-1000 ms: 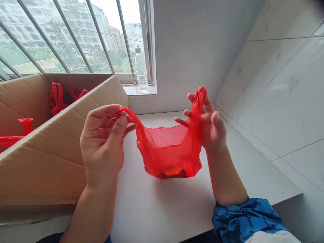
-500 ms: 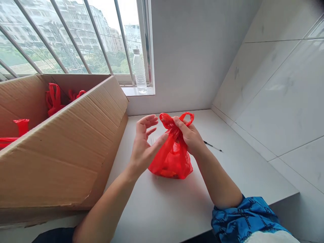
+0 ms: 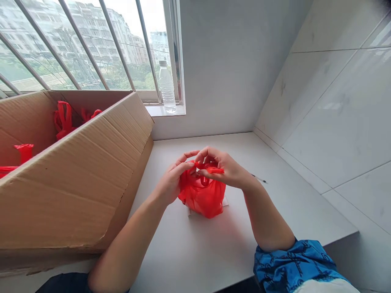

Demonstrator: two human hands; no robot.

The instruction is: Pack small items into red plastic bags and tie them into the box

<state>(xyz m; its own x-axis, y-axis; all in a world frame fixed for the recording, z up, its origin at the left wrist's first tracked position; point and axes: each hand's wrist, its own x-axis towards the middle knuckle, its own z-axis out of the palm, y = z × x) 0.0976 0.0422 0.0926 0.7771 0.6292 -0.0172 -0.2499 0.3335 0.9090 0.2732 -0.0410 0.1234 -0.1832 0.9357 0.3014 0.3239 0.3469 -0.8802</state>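
Note:
A filled red plastic bag rests on the white tabletop, its handles gathered at the top. My left hand pinches the gathered plastic from the left side. From the right, my right hand grips the bag's handles between thumb and fingers, with a loop of plastic sticking out by the thumb. Whether the handles are knotted cannot be made out behind the fingers. Under the bag, the corner of a flat white item shows. What the bag contains is hidden.
To the left stands a large cardboard box with several red plastic bags inside. A clear bottle stands on the windowsill by the barred window. A pen lies behind my right forearm. Tiled wall borders the right side.
My left hand, open and apart from the bag before, has closed on its top. My right hand has lowered and turned with the handles, and the bag's top sits lower.

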